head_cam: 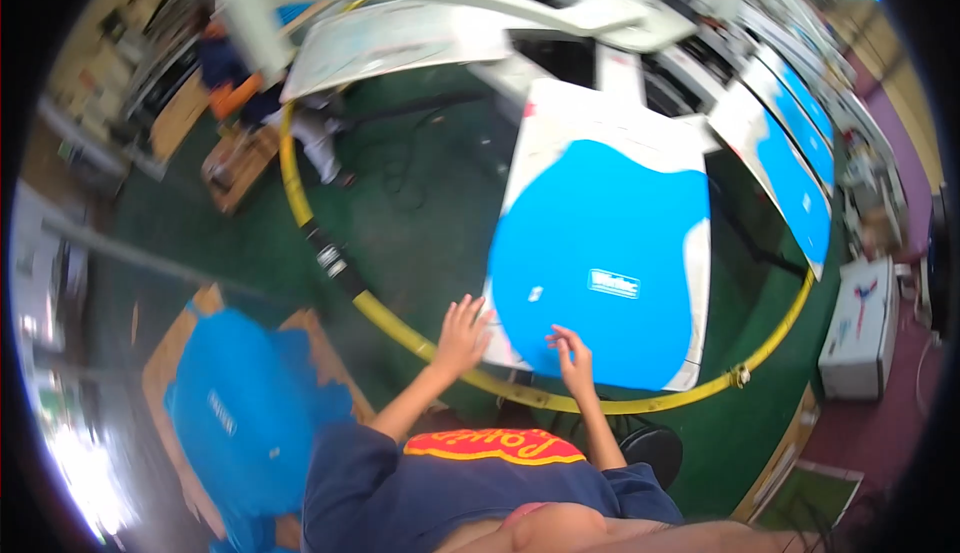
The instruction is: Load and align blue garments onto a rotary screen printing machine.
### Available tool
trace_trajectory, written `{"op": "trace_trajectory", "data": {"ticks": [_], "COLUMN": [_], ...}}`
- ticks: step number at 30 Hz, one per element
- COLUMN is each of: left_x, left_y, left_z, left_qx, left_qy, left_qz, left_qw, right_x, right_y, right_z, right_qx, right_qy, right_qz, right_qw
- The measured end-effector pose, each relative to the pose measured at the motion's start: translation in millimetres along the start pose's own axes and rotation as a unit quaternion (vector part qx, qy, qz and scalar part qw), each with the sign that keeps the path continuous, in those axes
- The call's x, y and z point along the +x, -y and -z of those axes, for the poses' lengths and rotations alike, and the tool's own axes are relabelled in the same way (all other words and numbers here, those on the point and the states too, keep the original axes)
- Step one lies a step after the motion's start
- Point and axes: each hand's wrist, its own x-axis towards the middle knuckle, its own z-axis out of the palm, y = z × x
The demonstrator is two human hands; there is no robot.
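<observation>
A bright blue cut fabric panel (592,223) lies spread on a white printing pallet (600,114) in front of me. The panel bears a white printed block of writing (613,283) and a smaller white mark (535,294). At the pallet's lower left edge is my left hand (463,337), fingers apart and holding nothing. My right hand (574,361) hovers over or touches the panel's lower part; contact is unclear. Its fingers are loosely bent, with nothing seen between them.
A yellow ring rail (405,334) curves under the pallet and past my waist. More pallets with blue panels (795,170) stand at right. Blue fabric pieces (232,410) are heaped on a board at left. A white box (859,328) is at right; a person (232,80) is at upper left.
</observation>
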Motion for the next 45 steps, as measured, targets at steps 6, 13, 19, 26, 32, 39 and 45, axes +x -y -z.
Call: {"op": "trace_trajectory", "data": {"ticks": [6,13,19,26,32,39,45], "left_x": [109.0,126.3,140.8,155.1,149.3,121.8,158.1], "left_y": [-116.7,-122.1,-134.0,-135.5,-125.9,-114.2,-76.4], "left_z": [-104.0,-136.2,-131.4,-133.9,-134.1,-141.8,-52.8], "left_qx": [0.021,0.073,0.037,0.038,0.035,0.044,-0.406], "left_qy": [0.185,0.275,0.308,0.306,0.299,0.311,-0.06], "left_qz": [-0.054,-0.014,0.027,0.047,0.037,0.01,0.195], "left_qw": [0.981,0.958,0.95,0.95,0.953,0.949,0.891], "right_x": [122.6,267.4,342.3,408.8,421.7,358.6,193.3], "right_y": [-73.1,-217.8,-254.2,-275.6,-204.2,-8.9,148.0], "right_z": [217.1,396.8,418.3,431.3,374.0,181.9,31.7], "right_qx": [-0.167,-0.157,0.436,0.345,0.115,0.105,0.211], "right_qy": [-0.284,-0.213,-0.033,-0.246,-0.314,-0.106,0.242], "right_qz": [0.048,-0.341,-0.258,-0.153,-0.061,-0.054,-0.052], "right_qw": [0.943,0.902,0.862,0.893,0.941,0.987,0.945]}}
